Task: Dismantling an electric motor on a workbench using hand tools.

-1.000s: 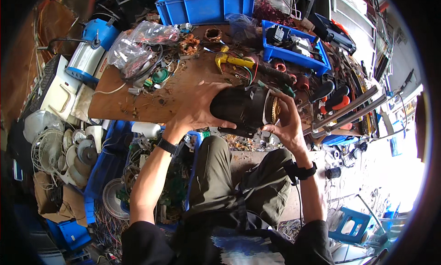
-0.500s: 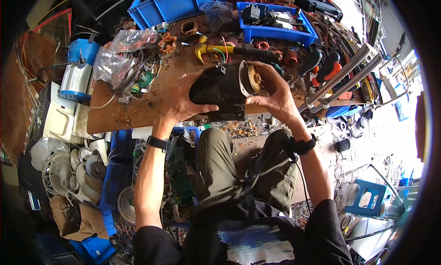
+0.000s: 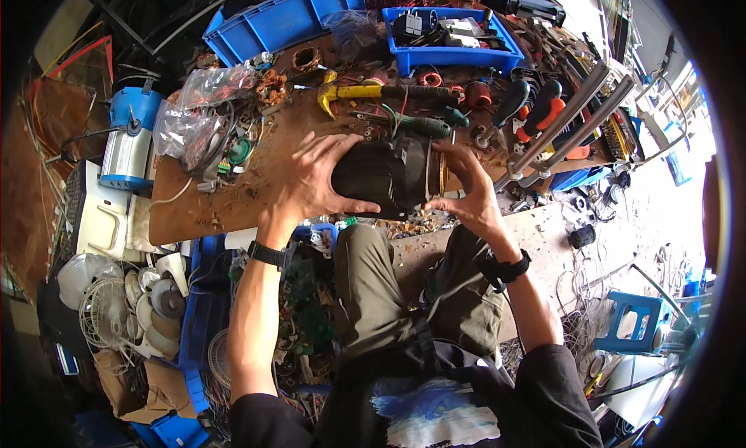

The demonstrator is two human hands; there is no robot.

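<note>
Head view: both bare hands are grasping a dark, rounded, ribbed housing at the near edge of the brown wooden table, above the person's olive-green trousers. The left hand cups the closed end, its fingers spread along the far side and its thumb pressed along the near side. The right hand holds the opposite end, fingers over the top and thumb below, beside a brass-coloured toothed rim. Gripping from both ends probably keeps the bulky body level and steady; the spread left fingers seem suited to its broad curve. Whether the housing rests on the table or hangs just above it, I cannot tell.

Beyond it lie a green-handled screwdriver and a yellow-headed hammer with a dark grip, both roughly crosswise, likely so they can be reached without crowding the hands. Dark-and-orange-handled pliers sit to the right among other tools. A blue rectangular plastic tray at the back contains loose parts, presumably to keep them together, while a crumpled clear plastic bag lies to the left.
</note>
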